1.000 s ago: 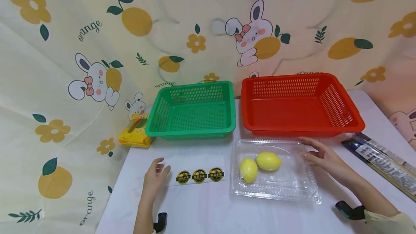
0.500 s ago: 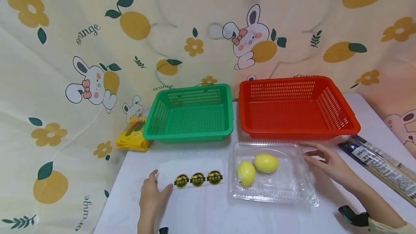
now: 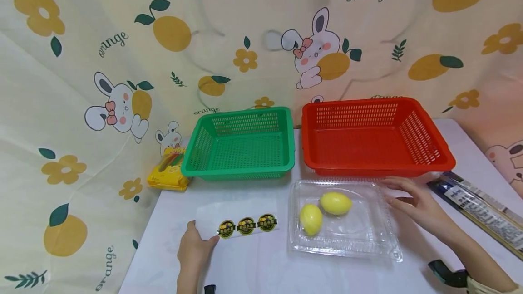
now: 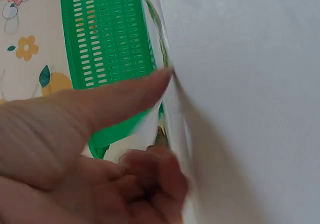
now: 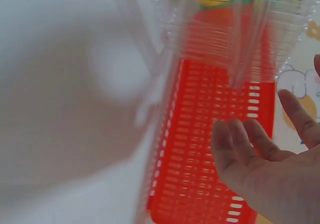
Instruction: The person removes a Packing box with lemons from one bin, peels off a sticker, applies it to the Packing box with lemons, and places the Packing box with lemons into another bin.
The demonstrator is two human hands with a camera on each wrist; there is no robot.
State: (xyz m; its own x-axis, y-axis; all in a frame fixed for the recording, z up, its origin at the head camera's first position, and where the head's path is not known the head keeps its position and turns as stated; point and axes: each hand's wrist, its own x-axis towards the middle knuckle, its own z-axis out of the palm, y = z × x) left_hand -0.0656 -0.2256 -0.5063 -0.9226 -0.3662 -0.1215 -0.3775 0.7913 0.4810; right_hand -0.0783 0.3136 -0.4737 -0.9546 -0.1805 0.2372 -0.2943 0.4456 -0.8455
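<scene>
My left hand (image 3: 194, 248) is at the left end of a sticker sheet (image 3: 208, 214) with three round dark stickers (image 3: 246, 226). Thumb and curled fingers lie on either side of the sheet's end and pinch it; in the left wrist view the thumb (image 4: 135, 91) reaches its edge. My right hand (image 3: 416, 205), fingers loosely bent and holding nothing, is beside the right edge of a clear plastic clamshell box (image 3: 363, 235). Two yellow lemons (image 3: 336, 203) sit in its left half. In the right wrist view, the fingers (image 5: 245, 144) stand apart from the box.
A green basket (image 3: 241, 171) stands behind the sticker sheet, with a red basket (image 3: 380, 169) to its right behind the clamshell box. A yellow packet (image 3: 168, 176) is at the far left. Long dark packaging (image 3: 478, 208) lies at the right. Printed cloth (image 3: 229, 22) hangs behind.
My left hand came down to the left end of the sticker sheet, which has since shifted slightly left and tilted. My right hand has stayed beside the clamshell box.
</scene>
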